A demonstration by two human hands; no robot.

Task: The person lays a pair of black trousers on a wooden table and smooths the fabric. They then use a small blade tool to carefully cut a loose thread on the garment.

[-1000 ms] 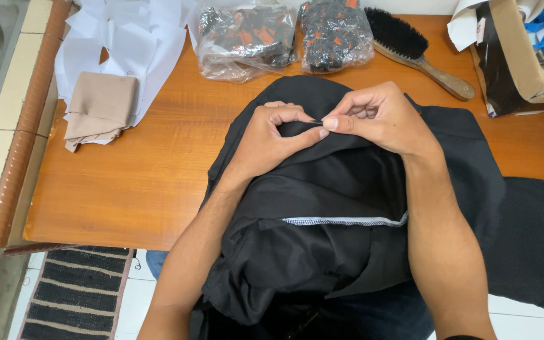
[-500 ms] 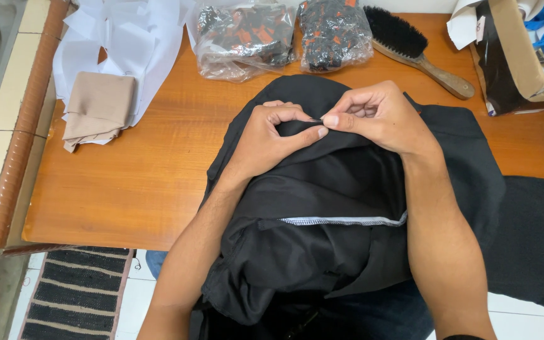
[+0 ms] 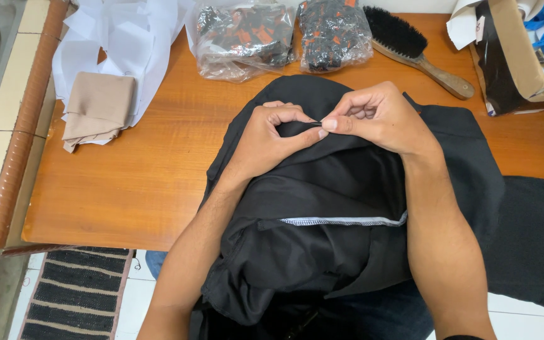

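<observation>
Hardly moved since earlier frame, pinch unchanged | left hand [image 3: 266, 141] and right hand [image 3: 379, 116] fingers closed together on fold of black garment [image 3: 322, 252], mid surface [image 3: 140, 182] | pale seam edge [image 3: 341, 221] exposed nearer | work seemingly mid-way, end unclear

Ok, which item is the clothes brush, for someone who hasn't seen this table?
Start at the orange-brown wooden table and go to its far edge, right of the two clear plastic bags. The wooden-handled brush with black bristles lies there, the only rigid tool among cloth.
</observation>
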